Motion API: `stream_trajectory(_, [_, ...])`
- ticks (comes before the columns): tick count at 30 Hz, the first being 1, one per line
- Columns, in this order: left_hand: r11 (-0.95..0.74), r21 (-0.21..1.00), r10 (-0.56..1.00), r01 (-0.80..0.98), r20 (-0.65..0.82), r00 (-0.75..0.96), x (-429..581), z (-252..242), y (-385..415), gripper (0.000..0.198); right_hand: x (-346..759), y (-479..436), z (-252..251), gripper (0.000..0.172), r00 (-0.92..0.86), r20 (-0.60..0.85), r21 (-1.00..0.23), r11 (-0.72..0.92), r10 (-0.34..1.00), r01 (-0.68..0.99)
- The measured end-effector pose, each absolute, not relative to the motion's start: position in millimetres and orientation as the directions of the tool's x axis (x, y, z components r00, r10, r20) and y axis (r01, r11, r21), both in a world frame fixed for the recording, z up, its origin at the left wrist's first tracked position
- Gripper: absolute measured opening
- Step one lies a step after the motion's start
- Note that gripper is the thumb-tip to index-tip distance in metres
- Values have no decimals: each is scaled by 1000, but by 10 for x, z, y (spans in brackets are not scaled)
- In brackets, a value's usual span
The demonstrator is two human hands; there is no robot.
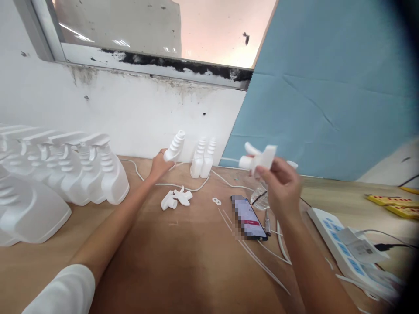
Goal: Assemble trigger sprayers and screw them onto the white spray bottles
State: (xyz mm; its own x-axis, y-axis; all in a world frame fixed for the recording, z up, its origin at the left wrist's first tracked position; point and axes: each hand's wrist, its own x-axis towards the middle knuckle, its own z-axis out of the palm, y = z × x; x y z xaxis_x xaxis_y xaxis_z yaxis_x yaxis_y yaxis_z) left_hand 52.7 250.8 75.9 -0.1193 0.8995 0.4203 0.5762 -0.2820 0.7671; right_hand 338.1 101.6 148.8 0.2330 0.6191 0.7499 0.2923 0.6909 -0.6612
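Note:
My left hand (160, 165) is closed round a white plastic spray bottle (175, 146) with a ribbed neck, tilted to the right, near the wall. Raised over the right part of the table, my right hand (281, 179) grips a white trigger spray head (260, 159) by one end, its fingers partly hidden behind it. Two more headless bottles (202, 161) stand upright by the wall between my hands. Two loose spray heads (176, 198) lie on the table below them. Thin white dip tubes (252, 253) lie near the middle right.
Several white bottles (111, 176) with heads on stand in rows at the left. A phone (248, 218) and a clear cup (261, 197) are at the right, near a power strip (337, 240). White cable (196, 189) runs across the table. Yellow packages (393, 203) lie far right.

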Motion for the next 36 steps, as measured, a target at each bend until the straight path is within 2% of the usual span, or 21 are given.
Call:
stream_trajectory(3, [-268,732,884,627,445,-142,278,893,2375,53,3299,995,1787,9,338,862,-465,853,377,236])
stream_trajectory(6, [-273,696,879,665,461,-122,146,957,2312,49,3231,928,1952,9,388,897,-315,921,211,228])
stream_trajectory(11, [-307,612,865,729,499,-55,75,992,2287,47,3260,888,1950,7,414,908,-233,904,70,358])
stream_trajectory(15, [-320,584,861,746,508,-28,53,1009,2260,47,3315,927,1901,6,407,913,-223,876,34,427])
stream_trajectory(24, [-399,486,816,778,575,60,145,1095,2147,48,3252,865,1887,9,403,908,-301,845,113,442])
stream_trajectory(26, [-420,495,822,761,563,88,189,1163,2071,50,3236,832,1868,10,379,909,-340,833,172,437])
stream_trajectory(28, [-470,519,838,714,517,175,234,1261,1945,51,3205,791,1842,13,318,900,-414,812,298,412])
stream_trajectory(32, [-551,567,832,612,310,461,314,1482,1605,50,3090,704,1801,13,68,828,-536,749,557,390])
stream_trajectory(34, [-589,571,782,571,226,581,345,1547,1473,50,3027,687,1780,14,-18,777,-583,731,629,354])
stream_trajectory(36, [-625,581,721,521,174,671,375,1559,1405,52,2976,704,1743,16,-31,745,-634,722,666,277])
